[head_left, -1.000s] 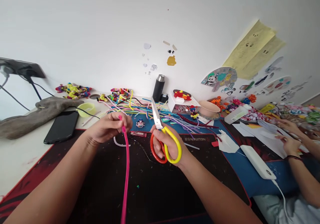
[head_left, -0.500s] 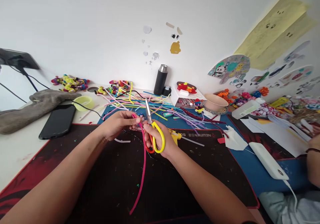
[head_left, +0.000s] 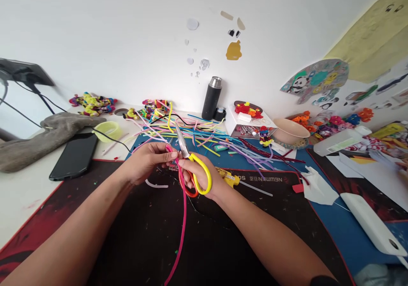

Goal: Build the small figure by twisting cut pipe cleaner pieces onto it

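My left hand [head_left: 153,162] pinches the top of a magenta pipe cleaner [head_left: 184,222] between thumb and fingers; its long tail hangs down over the dark mat. Held in my right hand [head_left: 202,176] is a pair of scissors [head_left: 182,142] with one yellow and one red handle loop. The blades point up and slightly left, just beside the fingertips of my left hand. My right fingertips lie close against the pipe cleaner below the pinch. Behind both hands, a yellow glue gun [head_left: 228,177] is partly hidden by my right wrist.
Many coloured pipe cleaners [head_left: 204,135] lie beyond my hands. A black thermos [head_left: 211,101] stands by the wall. At left are a phone [head_left: 74,156], a tape roll [head_left: 107,131] and driftwood [head_left: 47,137]. A white power bank [head_left: 371,224] and crumpled tissue [head_left: 319,186] lie at right.
The scissors have tilted left, their blades now nearer my left fingertips. The camera view has shifted a little, so things at the right sit farther right.
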A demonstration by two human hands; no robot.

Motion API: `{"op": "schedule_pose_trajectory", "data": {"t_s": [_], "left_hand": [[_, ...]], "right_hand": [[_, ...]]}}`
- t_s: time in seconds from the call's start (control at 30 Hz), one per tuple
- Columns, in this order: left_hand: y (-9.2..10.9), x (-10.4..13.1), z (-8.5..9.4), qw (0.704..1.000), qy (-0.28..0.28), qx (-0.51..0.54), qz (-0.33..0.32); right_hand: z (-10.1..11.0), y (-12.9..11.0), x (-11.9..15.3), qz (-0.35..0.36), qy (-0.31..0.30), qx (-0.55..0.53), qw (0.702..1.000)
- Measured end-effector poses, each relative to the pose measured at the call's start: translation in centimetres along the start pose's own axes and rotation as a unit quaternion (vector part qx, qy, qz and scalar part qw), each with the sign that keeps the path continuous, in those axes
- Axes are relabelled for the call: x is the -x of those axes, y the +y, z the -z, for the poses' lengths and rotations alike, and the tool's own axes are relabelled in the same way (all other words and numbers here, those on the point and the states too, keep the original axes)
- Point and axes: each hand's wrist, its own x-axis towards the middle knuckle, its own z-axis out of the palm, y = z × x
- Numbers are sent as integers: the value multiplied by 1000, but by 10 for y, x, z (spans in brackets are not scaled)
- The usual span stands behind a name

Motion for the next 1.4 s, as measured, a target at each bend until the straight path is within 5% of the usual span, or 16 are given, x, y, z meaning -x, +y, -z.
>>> {"op": "schedule_pose_trajectory", "data": {"t_s": [0.33, 0.97, 1.4], "left_hand": [[0, 3, -8, 999, -7, -47, 5], [-2, 5, -6, 996, -36, 82, 29], [-1, 5, -14, 1000, -22, 3, -12]], "right_hand": [[6, 0, 6, -11, -24, 0, 1000], [21, -5, 14, -27, -98, -25, 995], [21, -5, 13, -59, -88, -61, 993]]}}
